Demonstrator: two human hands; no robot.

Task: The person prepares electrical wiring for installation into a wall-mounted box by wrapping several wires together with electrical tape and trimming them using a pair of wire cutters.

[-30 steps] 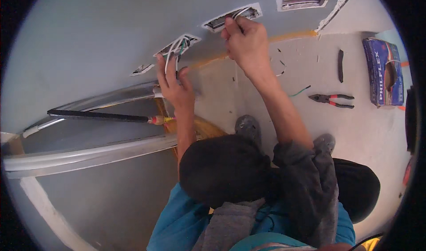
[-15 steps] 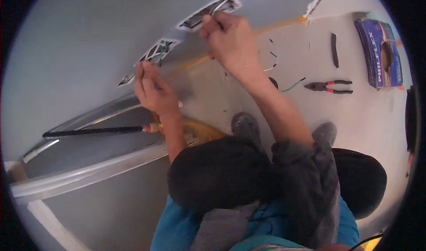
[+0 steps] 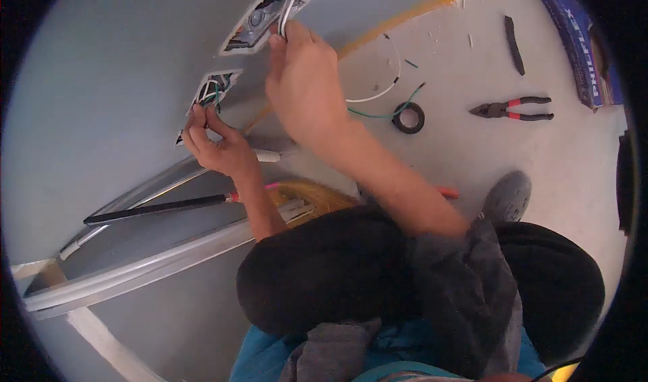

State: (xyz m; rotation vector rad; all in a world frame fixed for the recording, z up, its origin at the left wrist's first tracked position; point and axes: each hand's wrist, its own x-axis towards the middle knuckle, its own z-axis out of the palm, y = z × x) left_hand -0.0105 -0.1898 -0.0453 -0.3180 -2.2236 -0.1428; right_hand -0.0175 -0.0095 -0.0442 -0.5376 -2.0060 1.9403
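Note:
Two cut-out wall boxes open in the grey wall in front of me. At the upper wall box (image 3: 243, 43), my right hand (image 3: 307, 88) pinches white wires (image 3: 291, 7) that come out of its right end. My left hand (image 3: 221, 145) is closed at the lower wall box (image 3: 230, 79), thumb and fingers pinched on wires by its lower edge. Green wires (image 3: 218, 97) and white ones loop out of that box just above the fingertips. Exactly which strands the left fingers grip is partly hidden.
On the floor to the right lie pliers (image 3: 511, 108) with red-black handles, a black tape roll (image 3: 420, 125), loose white wire (image 3: 381, 94), green wire (image 3: 370, 116) and a dark strip (image 3: 514, 44). Beyond is a blue carton (image 3: 570, 31). Metal channels (image 3: 148, 264) and a black rod (image 3: 155, 210) are at left.
My view has shifted, so the wall boxes sit further left. The right hand stays at the upper box with its wires showing more clearly; the left stays at the lower box. The tape roll is uncovered.

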